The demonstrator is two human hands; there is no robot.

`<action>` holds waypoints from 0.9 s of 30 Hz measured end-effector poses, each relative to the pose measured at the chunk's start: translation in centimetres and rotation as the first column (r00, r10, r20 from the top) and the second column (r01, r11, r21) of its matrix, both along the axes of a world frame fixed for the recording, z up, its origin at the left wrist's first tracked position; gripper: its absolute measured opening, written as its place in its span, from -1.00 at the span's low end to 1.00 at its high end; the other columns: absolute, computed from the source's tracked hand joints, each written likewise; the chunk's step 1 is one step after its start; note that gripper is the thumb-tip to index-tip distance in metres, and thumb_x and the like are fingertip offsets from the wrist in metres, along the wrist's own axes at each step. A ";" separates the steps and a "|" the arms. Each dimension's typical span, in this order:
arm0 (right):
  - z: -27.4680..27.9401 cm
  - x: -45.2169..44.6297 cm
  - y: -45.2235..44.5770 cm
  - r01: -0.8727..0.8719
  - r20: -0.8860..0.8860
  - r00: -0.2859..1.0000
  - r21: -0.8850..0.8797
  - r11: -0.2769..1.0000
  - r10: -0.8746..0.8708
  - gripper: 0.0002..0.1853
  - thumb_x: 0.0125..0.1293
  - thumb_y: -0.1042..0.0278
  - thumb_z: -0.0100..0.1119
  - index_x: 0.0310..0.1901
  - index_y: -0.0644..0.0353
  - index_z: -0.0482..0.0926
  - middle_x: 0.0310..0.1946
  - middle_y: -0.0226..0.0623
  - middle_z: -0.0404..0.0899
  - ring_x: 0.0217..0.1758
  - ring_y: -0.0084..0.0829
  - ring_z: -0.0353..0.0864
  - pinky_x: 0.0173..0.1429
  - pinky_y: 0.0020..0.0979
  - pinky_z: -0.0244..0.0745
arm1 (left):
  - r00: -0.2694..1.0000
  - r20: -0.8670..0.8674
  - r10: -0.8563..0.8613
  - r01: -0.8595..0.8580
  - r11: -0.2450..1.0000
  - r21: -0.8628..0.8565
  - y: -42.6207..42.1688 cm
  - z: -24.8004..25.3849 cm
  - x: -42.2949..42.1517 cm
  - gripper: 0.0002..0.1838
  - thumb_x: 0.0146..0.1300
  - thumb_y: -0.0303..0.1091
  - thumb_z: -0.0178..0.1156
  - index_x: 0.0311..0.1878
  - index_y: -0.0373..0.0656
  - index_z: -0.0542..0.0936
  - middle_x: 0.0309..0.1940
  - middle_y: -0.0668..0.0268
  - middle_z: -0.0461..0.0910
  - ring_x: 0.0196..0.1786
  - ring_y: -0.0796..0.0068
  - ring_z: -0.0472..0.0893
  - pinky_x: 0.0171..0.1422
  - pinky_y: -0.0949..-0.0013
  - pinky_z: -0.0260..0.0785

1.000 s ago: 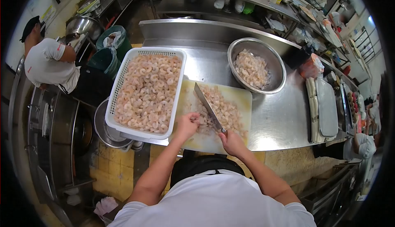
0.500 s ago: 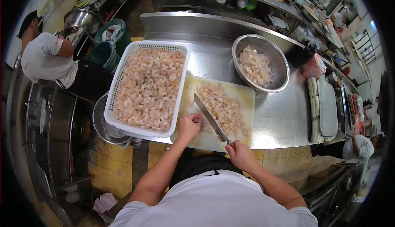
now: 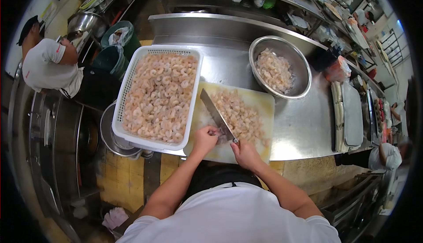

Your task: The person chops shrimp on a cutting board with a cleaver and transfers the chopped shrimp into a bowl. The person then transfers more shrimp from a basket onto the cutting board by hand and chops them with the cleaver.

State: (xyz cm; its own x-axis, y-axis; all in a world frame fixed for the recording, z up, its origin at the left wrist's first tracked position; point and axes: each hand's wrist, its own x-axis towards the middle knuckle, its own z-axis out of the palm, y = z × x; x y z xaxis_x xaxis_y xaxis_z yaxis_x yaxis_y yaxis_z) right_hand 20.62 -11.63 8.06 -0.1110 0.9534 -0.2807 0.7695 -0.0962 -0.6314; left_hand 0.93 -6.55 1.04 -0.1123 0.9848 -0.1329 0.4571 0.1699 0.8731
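My right hand [image 3: 246,155] is wrapped round the handle of a large knife [image 3: 217,114], whose blade slants up and left over the cutting board [image 3: 264,100]. Closed fingers on my left hand [image 3: 205,139] pinch a small piece, seemingly shrimp, at the board's front left, beside the blade. Chopped shrimp [image 3: 239,115] is spread over the board to the right of the knife. Left of the board, a white perforated basket [image 3: 196,73] holds whole peeled shrimp [image 3: 161,95]. More shrimp pieces [image 3: 274,70] lie in a steel bowl [image 3: 302,73] behind and right of the board.
The steel table [image 3: 299,128] has a raised back edge. Trays [image 3: 351,115] and a plastic bag [image 3: 338,70] lie at its right. A person [image 3: 50,62] stands at the far left near green bins [image 3: 121,38]; another person [image 3: 385,156] is at the far right.
The knife and my right hand have shifted left, and the blade now lies close to my left hand. My left hand has moved slightly right.
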 end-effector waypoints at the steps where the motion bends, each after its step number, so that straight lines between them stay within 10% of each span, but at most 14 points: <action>1: 0.8 0.3 0.1 0.005 -0.029 1.000 0.008 1.000 -0.005 -0.58 0.60 0.12 0.21 -0.13 0.47 0.59 -0.32 0.33 0.71 -0.20 0.34 0.73 -0.07 0.15 0.60 | 0.999 0.027 0.044 -0.043 0.999 -0.033 -0.2 -0.1 -0.3 -0.80 0.19 -0.41 0.44 -0.13 -0.23 0.85 -0.37 0.07 0.82 -0.32 0.35 0.80 -0.11 0.29 0.63; 17: 0.7 0.6 -1.7 -0.068 0.044 0.997 -0.044 0.997 0.070 -0.58 0.59 0.14 0.23 -0.21 0.46 0.58 -0.34 0.32 0.71 -0.23 0.37 0.72 -0.10 0.19 0.62 | 1.000 -0.001 0.016 -0.016 1.000 0.013 -0.5 -1.0 -0.8 -0.86 0.20 -0.46 0.41 -0.20 -0.27 0.84 -0.53 0.20 0.74 -0.46 0.53 0.65 -0.28 0.34 0.53; 27: 3.3 1.4 -2.1 0.098 -0.124 0.987 -0.040 0.994 -0.102 -0.59 0.57 0.13 0.26 -0.21 0.43 0.59 -0.34 0.32 0.70 -0.22 0.37 0.72 -0.13 0.19 0.58 | 0.993 0.095 -0.070 0.055 0.987 0.148 -3.0 1.0 -1.3 -0.69 0.25 -0.56 0.34 0.08 -0.25 0.75 -0.04 0.03 0.72 -0.11 0.22 0.79 -0.01 0.22 0.66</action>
State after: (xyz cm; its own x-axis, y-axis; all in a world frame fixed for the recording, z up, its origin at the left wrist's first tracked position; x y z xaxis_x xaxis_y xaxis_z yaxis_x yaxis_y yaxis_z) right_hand 21.97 -13.73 11.36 -0.0521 0.9518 -0.3023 0.6695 -0.1913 -0.7177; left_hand -0.34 -9.56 2.01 -0.0434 0.9990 0.0046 0.3721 0.0119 0.9281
